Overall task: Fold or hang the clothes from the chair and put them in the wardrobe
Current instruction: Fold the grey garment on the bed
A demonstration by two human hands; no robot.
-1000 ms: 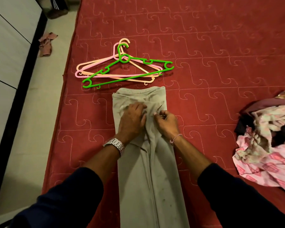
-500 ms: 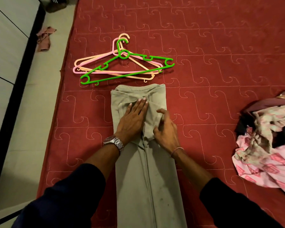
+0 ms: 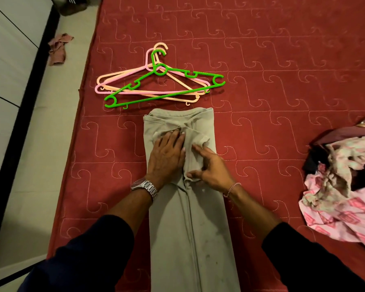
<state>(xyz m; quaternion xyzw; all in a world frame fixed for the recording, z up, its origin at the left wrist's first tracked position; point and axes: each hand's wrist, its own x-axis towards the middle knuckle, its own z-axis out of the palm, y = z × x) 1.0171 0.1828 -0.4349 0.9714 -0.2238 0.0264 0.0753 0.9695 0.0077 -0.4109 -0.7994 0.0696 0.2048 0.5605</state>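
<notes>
Grey-beige trousers (image 3: pixel 190 228) lie lengthwise on the red quilted bed (image 3: pixel 261 60), folded leg on leg, waistband at the far end. My left hand (image 3: pixel 167 157) lies flat with straight fingers on the crumpled cloth just below the waistband. Beside it, my right hand (image 3: pixel 211 167) rests on the fly area, fingers spread, thumb and forefinger touching a small fold of fabric. Beyond the waistband lies a pile of plastic hangers (image 3: pixel 160 81): a green one on top of pink and peach ones.
A heap of clothes (image 3: pixel 341 186), pink patterned and dark pieces, sits at the bed's right edge. Left of the bed runs a pale floor strip with a crumpled pinkish cloth (image 3: pixel 58 48) and white wardrobe panels (image 3: pixel 6 60) with a black edge.
Both hands went from pinching the bunched cloth near the fly to lying flatter on it. My left hand's fingers straightened and my right hand slid slightly down and right.
</notes>
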